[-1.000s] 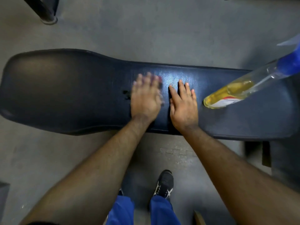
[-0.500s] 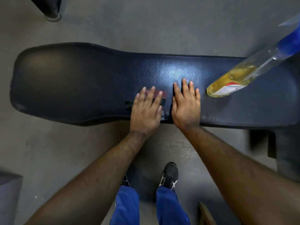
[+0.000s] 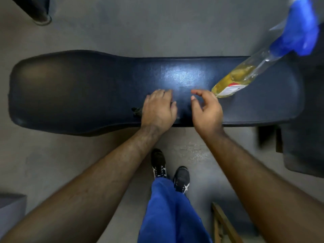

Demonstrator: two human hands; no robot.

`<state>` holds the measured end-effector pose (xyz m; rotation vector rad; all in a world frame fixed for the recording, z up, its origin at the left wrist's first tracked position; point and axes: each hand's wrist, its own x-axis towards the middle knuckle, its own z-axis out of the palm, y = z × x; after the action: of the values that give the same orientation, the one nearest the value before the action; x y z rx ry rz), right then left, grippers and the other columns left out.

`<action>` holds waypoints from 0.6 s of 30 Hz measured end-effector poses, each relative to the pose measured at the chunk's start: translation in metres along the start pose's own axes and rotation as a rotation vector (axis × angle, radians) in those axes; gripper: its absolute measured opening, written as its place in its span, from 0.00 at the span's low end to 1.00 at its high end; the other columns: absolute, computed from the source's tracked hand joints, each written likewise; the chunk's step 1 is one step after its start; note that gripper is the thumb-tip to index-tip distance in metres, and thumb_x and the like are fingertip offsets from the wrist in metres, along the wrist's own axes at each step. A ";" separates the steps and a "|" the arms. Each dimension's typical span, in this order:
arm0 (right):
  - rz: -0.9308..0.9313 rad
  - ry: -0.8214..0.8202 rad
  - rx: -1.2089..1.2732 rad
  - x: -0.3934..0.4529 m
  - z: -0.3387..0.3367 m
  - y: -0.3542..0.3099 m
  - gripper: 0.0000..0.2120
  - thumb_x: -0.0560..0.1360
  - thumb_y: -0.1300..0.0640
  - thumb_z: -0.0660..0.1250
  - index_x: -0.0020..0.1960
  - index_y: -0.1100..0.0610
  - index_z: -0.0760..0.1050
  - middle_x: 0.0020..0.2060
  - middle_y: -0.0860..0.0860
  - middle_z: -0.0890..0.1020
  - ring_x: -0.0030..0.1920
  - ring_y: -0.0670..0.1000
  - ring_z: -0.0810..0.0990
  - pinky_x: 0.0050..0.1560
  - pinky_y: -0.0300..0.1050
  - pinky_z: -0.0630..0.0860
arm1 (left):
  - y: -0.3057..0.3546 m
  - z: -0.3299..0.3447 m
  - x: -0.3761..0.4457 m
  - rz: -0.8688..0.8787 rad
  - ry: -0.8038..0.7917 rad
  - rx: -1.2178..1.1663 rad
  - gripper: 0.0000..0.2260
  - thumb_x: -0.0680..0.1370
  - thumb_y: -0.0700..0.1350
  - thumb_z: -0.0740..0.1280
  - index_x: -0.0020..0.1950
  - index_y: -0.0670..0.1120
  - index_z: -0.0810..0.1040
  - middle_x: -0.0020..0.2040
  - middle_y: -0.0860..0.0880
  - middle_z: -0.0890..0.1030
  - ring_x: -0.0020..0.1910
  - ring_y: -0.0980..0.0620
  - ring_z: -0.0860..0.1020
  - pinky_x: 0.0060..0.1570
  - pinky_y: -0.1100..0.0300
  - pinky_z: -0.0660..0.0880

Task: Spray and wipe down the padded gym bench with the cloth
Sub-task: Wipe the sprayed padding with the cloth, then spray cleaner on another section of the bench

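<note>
The dark blue padded bench (image 3: 78, 88) runs left to right across the head view. My left hand (image 3: 157, 109) presses down near its front edge on a dark cloth (image 3: 136, 111); only a small corner of the cloth shows at the hand's left side. My right hand (image 3: 206, 111) hovers just beside it, fingers curled and apart, holding nothing. A clear spray bottle (image 3: 235, 81) with yellow liquid and a blue trigger head stands on the bench right of my right hand, almost touching the fingertips.
A black post (image 3: 39, 14) stands on the grey floor beyond the bench at top left. A grey block (image 3: 10, 213) sits at bottom left, a wooden piece (image 3: 222, 223) at bottom right, and dark equipment (image 3: 301, 146) at the right. My shoes (image 3: 158, 163) are below the bench edge.
My left hand has slid the cloth from the bench's middle toward its front edge and curled its fingers. My right hand has lifted off the pad, its fingers now bent.
</note>
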<state>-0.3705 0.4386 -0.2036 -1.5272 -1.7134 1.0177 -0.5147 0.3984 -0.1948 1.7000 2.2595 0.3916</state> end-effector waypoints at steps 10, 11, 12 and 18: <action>0.164 0.481 0.102 0.034 -0.088 -0.059 0.25 0.68 0.47 0.77 0.60 0.54 0.73 0.54 0.46 0.75 0.57 0.46 0.76 0.62 0.44 0.72 | 0.065 -0.032 0.061 0.013 -0.126 -0.183 0.19 0.77 0.48 0.64 0.67 0.45 0.74 0.58 0.44 0.80 0.59 0.42 0.75 0.61 0.50 0.71; 0.168 0.490 0.091 0.044 -0.094 -0.059 0.26 0.68 0.47 0.77 0.60 0.56 0.73 0.55 0.47 0.75 0.58 0.46 0.75 0.63 0.45 0.72 | 0.072 -0.033 0.068 0.000 -0.132 -0.193 0.19 0.77 0.49 0.63 0.67 0.45 0.74 0.59 0.44 0.79 0.60 0.42 0.75 0.62 0.49 0.71; 0.170 0.496 0.080 0.052 -0.101 -0.059 0.27 0.67 0.47 0.77 0.60 0.57 0.73 0.55 0.48 0.75 0.58 0.46 0.75 0.63 0.47 0.72 | 0.079 -0.033 0.075 -0.016 -0.136 -0.207 0.20 0.77 0.50 0.64 0.68 0.45 0.74 0.60 0.44 0.79 0.60 0.42 0.75 0.62 0.49 0.71; 0.184 0.082 0.059 0.117 -0.119 -0.049 0.50 0.64 0.43 0.80 0.78 0.55 0.61 0.69 0.48 0.71 0.67 0.38 0.66 0.67 0.28 0.60 | 0.119 -0.023 0.107 -0.068 -0.256 -0.512 0.31 0.76 0.36 0.66 0.77 0.43 0.61 0.70 0.48 0.72 0.68 0.52 0.72 0.66 0.66 0.66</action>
<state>-0.3105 0.5693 -0.1056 -1.6889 -1.4950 1.0715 -0.4461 0.5325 -0.1354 1.3210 1.8267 0.6327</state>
